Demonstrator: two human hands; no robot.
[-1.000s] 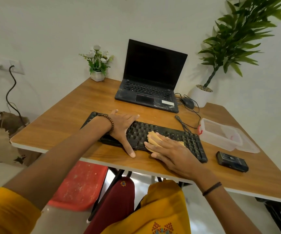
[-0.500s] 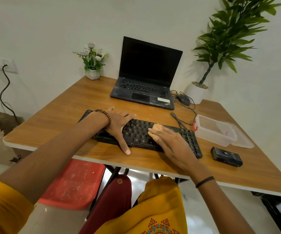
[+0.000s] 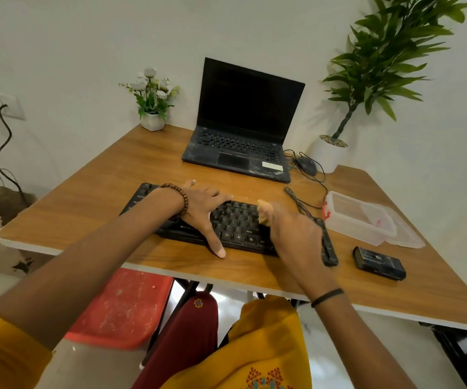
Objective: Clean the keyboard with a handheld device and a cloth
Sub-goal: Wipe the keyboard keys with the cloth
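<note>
**Wiping the keys: where this could slip**

My right hand (image 3: 291, 231) is clenched around the yellow cloth (image 3: 263, 213), bunched up and pressed onto the right half of the black keyboard (image 3: 235, 226). My left hand (image 3: 201, 211) lies flat and spread, gripping nothing, palm on the left half of the keys and thumb reaching down to the near edge on the table (image 3: 86, 192).

My view of the right hand is blurred, so I judge it is mid-stroke. A hard stroke could catch a keycap with the bunched cloth and lever it up. If my left palm eases off, the keyboard could skate toward the near table edge, which is close.

The keyboard cable (image 3: 297, 197) trails off the far right corner, near my wiping hand. Snagging it could tug the keyboard round or drag it toward the clear plastic box (image 3: 358, 220) just to the right.

The black handheld device (image 3: 378, 262) lies on the table, right of the keyboard and near the front edge. A wide sweep of my right wrist could knock it off.
</note>
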